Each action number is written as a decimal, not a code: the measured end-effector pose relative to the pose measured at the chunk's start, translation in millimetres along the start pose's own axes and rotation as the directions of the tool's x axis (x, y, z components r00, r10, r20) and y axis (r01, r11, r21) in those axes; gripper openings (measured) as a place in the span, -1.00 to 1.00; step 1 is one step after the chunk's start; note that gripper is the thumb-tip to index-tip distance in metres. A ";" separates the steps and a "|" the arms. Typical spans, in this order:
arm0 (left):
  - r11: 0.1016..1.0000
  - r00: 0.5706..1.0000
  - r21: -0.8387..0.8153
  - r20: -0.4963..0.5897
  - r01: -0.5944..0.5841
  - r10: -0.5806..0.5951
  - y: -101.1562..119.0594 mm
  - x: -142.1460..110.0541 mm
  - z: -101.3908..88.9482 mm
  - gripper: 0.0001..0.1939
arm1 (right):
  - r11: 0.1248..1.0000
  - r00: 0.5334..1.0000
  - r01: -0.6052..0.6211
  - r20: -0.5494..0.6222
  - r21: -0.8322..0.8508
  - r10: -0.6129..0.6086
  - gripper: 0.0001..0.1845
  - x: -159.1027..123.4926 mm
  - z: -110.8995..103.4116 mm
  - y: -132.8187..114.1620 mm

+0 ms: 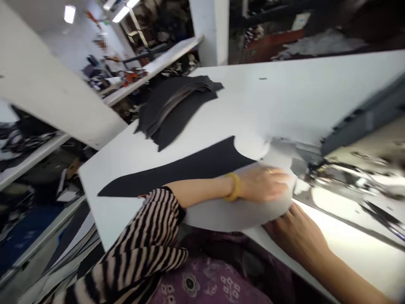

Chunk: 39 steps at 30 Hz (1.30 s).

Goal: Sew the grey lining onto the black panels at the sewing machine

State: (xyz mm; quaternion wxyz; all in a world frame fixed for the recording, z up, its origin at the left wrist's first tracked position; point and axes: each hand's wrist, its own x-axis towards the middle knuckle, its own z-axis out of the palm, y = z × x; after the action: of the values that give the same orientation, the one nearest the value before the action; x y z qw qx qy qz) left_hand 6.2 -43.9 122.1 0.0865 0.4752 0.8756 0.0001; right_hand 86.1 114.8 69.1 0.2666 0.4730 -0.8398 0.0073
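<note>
A grey cut fabric piece (221, 215) lies on the white table, its right end near the sewing machine's needle area (311, 171). My left hand (265, 183), with a yellow bangle at the wrist and a ring, rests flat on that piece with fingers stretched out toward the machine. At the near right edge of the same piece is my right hand (297, 230), its fingers closed on the fabric edge; the fingertips are partly hidden and blurred. Beyond my left forearm lies a long black fabric piece (183, 169) with a curved right end.
A fanned stack of dark cut pieces (177, 105) lies farther back on the white table (240, 101). The sewing machine (363, 114) stands on the right, with purple-handled scissors (384, 217) by its lit bed. Shelves with cloth (126, 84) line the left, beside a white pillar.
</note>
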 end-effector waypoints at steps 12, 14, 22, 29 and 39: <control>0.996 0.973 -0.061 -0.225 -0.067 0.052 -10.9 8.3 14.2 -0.60 | 0.958 0.928 -0.276 0.281 0.084 0.243 -0.73 4.4 1.0 -4.3; 0.996 0.971 -0.060 -0.231 -0.071 0.056 -9.8 9.7 14.3 -0.60 | 0.955 0.926 -0.284 0.283 0.088 0.250 -0.73 5.0 0.8 -4.8; 0.998 0.980 -0.042 -0.199 -0.038 0.029 -8.3 16.3 15.7 -0.59 | 0.945 0.911 -0.302 0.329 0.122 0.249 -0.71 6.3 -0.4 -4.0; 0.999 0.980 -0.043 -0.199 0.000 -0.008 -4.0 20.6 15.8 -0.61 | 0.938 0.893 -0.320 0.373 0.136 0.251 -0.70 6.3 -0.4 -4.9; 0.999 0.976 -0.045 -0.216 0.005 -0.015 -3.7 20.6 17.6 -0.62 | 0.939 0.868 -0.316 0.439 0.132 0.231 -0.65 9.8 -5.0 -1.7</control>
State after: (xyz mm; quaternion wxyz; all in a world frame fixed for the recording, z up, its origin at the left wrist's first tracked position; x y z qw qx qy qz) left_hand -5.2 -30.2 101.3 0.0012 0.4659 0.8820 0.0707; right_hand 85.6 107.4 77.5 0.0287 0.3635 -0.9307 0.0282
